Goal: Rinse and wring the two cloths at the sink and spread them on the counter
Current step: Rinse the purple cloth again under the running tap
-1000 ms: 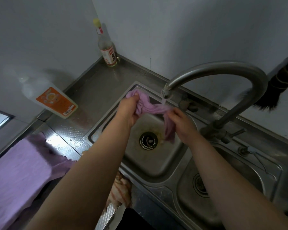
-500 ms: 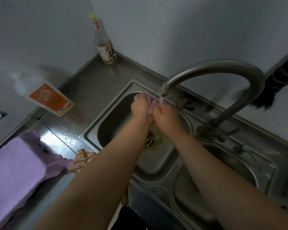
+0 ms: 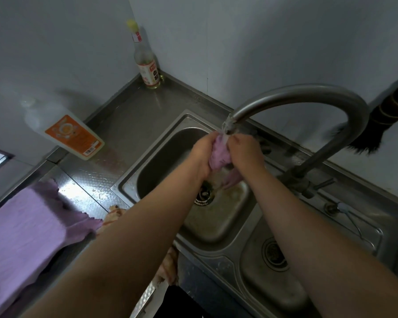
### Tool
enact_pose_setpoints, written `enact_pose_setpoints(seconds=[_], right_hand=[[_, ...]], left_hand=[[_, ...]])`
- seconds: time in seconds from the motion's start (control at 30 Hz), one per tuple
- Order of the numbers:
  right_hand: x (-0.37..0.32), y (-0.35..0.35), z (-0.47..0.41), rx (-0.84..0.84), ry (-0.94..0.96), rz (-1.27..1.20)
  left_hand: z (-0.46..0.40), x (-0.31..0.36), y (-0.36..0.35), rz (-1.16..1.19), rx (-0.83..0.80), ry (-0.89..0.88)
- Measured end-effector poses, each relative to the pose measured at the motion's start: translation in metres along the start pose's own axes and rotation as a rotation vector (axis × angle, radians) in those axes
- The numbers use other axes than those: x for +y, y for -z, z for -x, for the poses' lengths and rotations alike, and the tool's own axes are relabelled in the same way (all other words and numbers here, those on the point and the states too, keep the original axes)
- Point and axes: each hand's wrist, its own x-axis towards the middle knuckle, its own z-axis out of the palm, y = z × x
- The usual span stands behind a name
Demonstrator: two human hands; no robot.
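The head view looks down on a steel double sink (image 3: 122, 187) set in a corner counter (image 3: 133, 125). Both hands meet under the faucet (image 3: 308, 95) spout, over the left basin. The left hand (image 3: 202, 152) is curled tight around a bunched purple cloth (image 3: 220, 154), and the right hand (image 3: 246, 150) is closed on the same cloth from the other side, fingers wrapped in so that only a wad shows between them and a tail hangs below toward the drain (image 3: 203, 193). Water appears to run from the spout onto the top of the cloth, though the stream is blurred and hard to make out.

On the counter at the far left a second purple cloth (image 3: 25, 232) lies flat and opened out, one edge near the basin rim. Judging by that, one cloth is already rinsed, wrung and spread, and the one in hand is mid-rinse or being squeezed; wringing it out and laying it on the counter are left. An orange-labelled plastic bottle (image 3: 67, 131) and a tall glass bottle (image 3: 145, 63) stand against the walls, well apart from the hands.
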Motion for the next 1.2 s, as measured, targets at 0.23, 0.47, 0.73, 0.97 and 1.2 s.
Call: enact_pose_setpoints(seconds=[0.23, 0.47, 0.73, 0.97, 1.2], right_hand=[[0.018, 0.027, 0.002, -0.234, -0.191, -0.363], [0.004, 0.017, 0.002, -0.375, -0.155, -0.505], [-0.008, -0.017, 0.026, -0.103, 0.094, -0.125], [-0.011, -0.012, 0.009, 0.003, -0.006, -0.001], [-0.006, -0.015, 0.022, -0.057, 0.061, -0.086]], left_hand=[[-0.004, 0.022, 0.065, -0.851, 0.198, -0.08], [-0.011, 0.018, 0.067, -1.117, 0.049, -0.392], [-0.006, 0.002, 0.034, 0.22, 0.081, -0.001], [0.015, -0.014, 0.0, 0.106, 0.077, -0.057], [0.018, -0.012, 0.017, 0.049, -0.074, -0.029]])
